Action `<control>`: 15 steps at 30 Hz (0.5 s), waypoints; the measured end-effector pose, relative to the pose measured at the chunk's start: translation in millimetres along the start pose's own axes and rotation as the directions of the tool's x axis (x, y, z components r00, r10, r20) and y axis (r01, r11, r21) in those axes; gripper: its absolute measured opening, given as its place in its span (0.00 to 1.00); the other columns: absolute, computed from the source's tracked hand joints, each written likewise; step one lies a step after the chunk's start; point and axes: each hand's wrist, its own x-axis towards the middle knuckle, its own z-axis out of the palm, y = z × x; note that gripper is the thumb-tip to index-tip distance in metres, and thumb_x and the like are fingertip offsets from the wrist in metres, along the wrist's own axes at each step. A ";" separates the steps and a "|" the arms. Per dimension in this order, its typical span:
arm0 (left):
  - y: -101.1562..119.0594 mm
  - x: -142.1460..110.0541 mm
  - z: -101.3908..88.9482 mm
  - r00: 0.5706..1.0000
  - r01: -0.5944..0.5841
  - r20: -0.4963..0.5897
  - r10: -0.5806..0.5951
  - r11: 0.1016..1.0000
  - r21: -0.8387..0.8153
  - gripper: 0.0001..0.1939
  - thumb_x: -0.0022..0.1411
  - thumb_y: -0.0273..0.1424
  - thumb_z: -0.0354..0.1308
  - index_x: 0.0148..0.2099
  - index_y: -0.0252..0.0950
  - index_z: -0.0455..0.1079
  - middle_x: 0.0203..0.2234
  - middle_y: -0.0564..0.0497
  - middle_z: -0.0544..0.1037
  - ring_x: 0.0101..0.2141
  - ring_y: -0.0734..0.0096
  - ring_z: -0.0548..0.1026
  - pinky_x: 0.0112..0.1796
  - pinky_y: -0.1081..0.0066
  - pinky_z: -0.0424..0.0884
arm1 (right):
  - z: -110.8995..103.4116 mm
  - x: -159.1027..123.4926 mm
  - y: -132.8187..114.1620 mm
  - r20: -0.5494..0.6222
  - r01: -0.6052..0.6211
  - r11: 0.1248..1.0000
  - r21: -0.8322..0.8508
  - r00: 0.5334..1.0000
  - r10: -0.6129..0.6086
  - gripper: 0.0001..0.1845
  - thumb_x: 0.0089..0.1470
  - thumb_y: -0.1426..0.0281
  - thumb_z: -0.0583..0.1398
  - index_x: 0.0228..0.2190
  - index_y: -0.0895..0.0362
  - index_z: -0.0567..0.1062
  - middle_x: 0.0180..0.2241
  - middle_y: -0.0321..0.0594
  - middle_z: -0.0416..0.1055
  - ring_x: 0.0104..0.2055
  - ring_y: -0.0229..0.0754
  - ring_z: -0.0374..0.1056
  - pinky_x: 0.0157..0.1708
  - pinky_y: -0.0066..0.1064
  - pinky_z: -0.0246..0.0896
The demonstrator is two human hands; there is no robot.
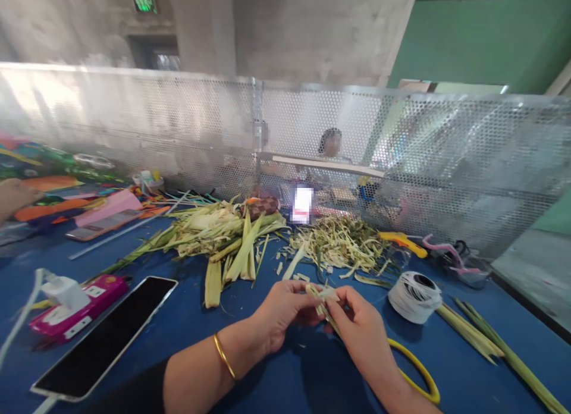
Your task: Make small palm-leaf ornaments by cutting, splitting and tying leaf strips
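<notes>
Close together over the blue table, my left hand and my right hand pinch a small folded piece of pale green leaf strip. Both hands are closed, and fingers hide part of the strip. Just beyond them lie a heap of thin leaf shreds and a larger pile of long, husk-like leaves. A ball of white string stands to the right of my right hand. Partly under my right forearm is a yellow loop; the rest of it is hidden.
At left are a black-screened phone, a magenta power strip with a white plug, and another phone. Another person's hand is over coloured sheets. A perforated metal screen borders the back. Long stalks lie right.
</notes>
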 end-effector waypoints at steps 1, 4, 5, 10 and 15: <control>-0.7 0.7 -0.2 1.000 0.006 -0.019 -0.006 1.000 -0.004 0.11 0.43 0.25 0.65 0.33 0.31 0.71 0.19 0.52 0.75 0.20 0.76 0.72 0.27 0.75 0.69 | 0.4 0.5 1.1 -0.005 -0.005 1.000 0.004 1.000 0.005 0.15 0.50 0.55 0.55 0.24 0.54 0.69 0.17 0.33 0.68 0.20 0.40 0.68 0.22 0.27 0.62; -2.0 2.6 -1.0 0.999 0.006 -0.032 -0.007 1.000 -0.029 0.09 0.43 0.24 0.65 0.29 0.32 0.68 0.18 0.51 0.74 0.19 0.75 0.72 0.25 0.75 0.69 | 1.7 3.4 4.6 0.011 0.010 1.000 0.005 1.000 -0.010 0.17 0.48 0.54 0.56 0.23 0.54 0.69 0.18 0.34 0.71 0.20 0.41 0.69 0.21 0.28 0.64; -2.0 2.9 -1.3 0.999 0.004 -0.039 -0.006 0.999 -0.040 0.08 0.43 0.24 0.65 0.28 0.32 0.68 0.17 0.51 0.74 0.20 0.75 0.72 0.25 0.76 0.69 | 2.0 4.3 5.6 0.021 0.025 1.000 0.005 0.999 -0.025 0.17 0.48 0.53 0.56 0.23 0.54 0.69 0.18 0.35 0.71 0.19 0.41 0.70 0.21 0.28 0.64; 3.1 3.3 -3.8 0.999 0.005 -0.034 -0.009 0.995 -0.095 0.03 0.50 0.23 0.61 0.31 0.30 0.72 0.21 0.49 0.76 0.20 0.78 0.73 0.25 0.78 0.69 | 0.1 5.0 11.9 0.029 0.183 0.983 0.025 0.983 -0.183 0.15 0.55 0.57 0.55 0.37 0.55 0.68 0.26 0.39 0.76 0.20 0.41 0.72 0.21 0.29 0.67; 10.6 4.1 -7.2 0.996 0.009 -0.088 -0.024 0.986 -0.166 0.02 0.54 0.22 0.59 0.32 0.30 0.72 0.20 0.50 0.75 0.22 0.78 0.73 0.24 0.79 0.68 | -11.9 4.6 11.4 0.112 0.449 0.877 -0.170 0.893 -0.436 0.12 0.59 0.69 0.51 0.46 0.53 0.63 0.36 0.39 0.78 0.29 0.39 0.75 0.30 0.28 0.70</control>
